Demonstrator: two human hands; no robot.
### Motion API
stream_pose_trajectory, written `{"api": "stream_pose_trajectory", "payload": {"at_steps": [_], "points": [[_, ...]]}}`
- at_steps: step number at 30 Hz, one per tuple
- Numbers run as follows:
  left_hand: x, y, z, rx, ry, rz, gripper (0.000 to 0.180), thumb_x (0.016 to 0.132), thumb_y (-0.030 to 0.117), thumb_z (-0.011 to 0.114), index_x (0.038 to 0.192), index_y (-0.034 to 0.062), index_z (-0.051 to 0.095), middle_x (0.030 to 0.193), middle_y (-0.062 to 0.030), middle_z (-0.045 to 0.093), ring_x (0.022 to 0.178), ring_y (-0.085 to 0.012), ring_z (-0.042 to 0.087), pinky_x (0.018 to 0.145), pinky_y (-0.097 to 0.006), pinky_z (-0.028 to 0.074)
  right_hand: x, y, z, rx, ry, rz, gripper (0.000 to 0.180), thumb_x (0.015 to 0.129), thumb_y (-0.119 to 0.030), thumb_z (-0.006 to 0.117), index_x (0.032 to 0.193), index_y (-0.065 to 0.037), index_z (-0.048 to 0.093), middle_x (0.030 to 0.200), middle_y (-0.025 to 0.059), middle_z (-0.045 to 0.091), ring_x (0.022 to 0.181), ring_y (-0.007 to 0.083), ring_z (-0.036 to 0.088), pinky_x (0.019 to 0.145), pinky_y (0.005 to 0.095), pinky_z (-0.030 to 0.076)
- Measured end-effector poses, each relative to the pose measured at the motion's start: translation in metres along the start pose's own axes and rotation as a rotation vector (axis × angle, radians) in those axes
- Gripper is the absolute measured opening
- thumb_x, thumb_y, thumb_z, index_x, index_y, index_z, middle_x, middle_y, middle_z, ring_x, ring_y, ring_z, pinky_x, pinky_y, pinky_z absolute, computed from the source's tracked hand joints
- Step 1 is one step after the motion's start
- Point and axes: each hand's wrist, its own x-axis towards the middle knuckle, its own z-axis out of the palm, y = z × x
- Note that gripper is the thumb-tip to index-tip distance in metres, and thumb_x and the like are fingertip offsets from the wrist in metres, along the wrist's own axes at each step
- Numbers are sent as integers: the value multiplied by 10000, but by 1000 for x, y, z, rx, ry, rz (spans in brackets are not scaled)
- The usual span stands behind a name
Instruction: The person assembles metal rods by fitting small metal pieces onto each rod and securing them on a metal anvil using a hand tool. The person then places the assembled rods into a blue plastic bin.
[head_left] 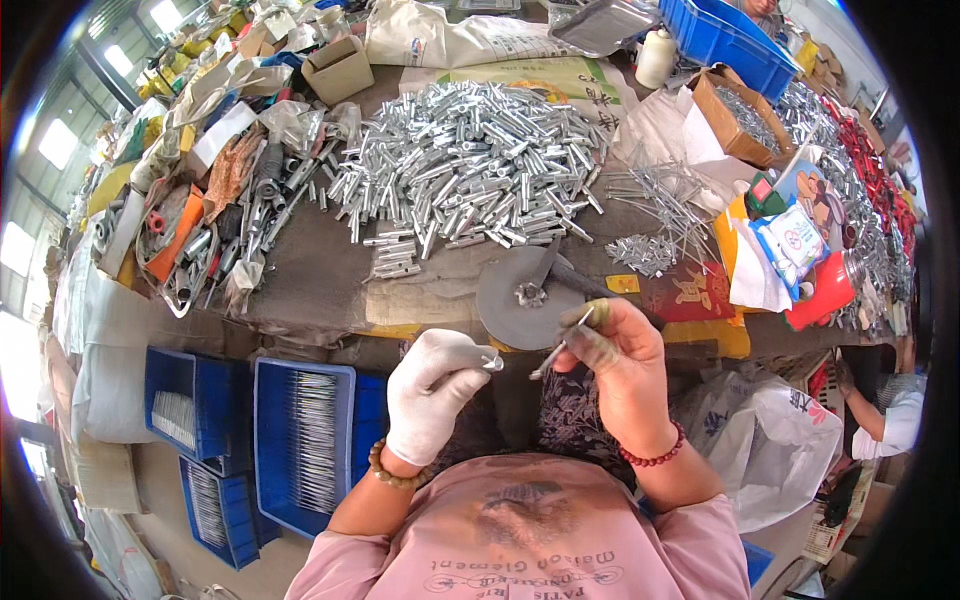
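Note:
My left hand (432, 390), in a white glove, is closed on a small shiny metal tube (493, 363), of which only the end pokes out past the thumb. Bare but for dark coverings on some fingertips, my right hand (622, 358) pinches a thin metal rod (548, 361) that slants down toward the left. A gap separates the two pieces. Both hands are in front of the table's near edge, below a round grey disc (505, 305) with a dark bar across it. Behind the disc lies a large heap of silvery metal tubes (475, 165).
Long thin rods (670, 200) and a pile of small metal parts (643, 254) lie right of the heap. Tools (235, 220) clutter the left. Blue bins (262, 430) of stacked metal pieces stand lower left; a white sack (765, 440) is lower right. Another person's arm (862, 410) shows far right.

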Motion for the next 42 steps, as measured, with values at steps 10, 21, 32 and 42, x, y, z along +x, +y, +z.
{"api": "stream_pose_trajectory", "payload": {"at_steps": [10,21,32,42], "points": [[0,-1,6,154,-9,62,230,808,-31,829,1025,34,794,1015,-95,708,964,-264,691,862,-366,554,1,13,0,134,52,-14,134,1065,-66,679,1184,-14,649,1047,78,767,910,147,765,851,317,643],[-1,-3,9,202,-7,67,233,804,0,844,1027,55,801,1002,-94,704,946,-269,693,840,-365,555,-5,15,-1,16,30,-97,164,1079,-73,661,1215,13,630,1096,87,758,956,147,756,902,311,625],[3,-3,11,287,-5,150,263,765,-27,840,1014,42,788,998,-95,725,935,-275,699,839,-370,557,-10,17,4,-110,30,-138,174,1064,-50,679,1214,20,625,1109,75,736,968,140,747,900,285,602],[40,-34,-7,430,-140,279,232,809,25,844,1032,73,800,959,-81,695,942,-279,684,842,-380,557,32,5,-27,-864,-105,-243,93,941,16,772,1017,-3,723,920,14,662,851,79,659,713,266,538]]}}
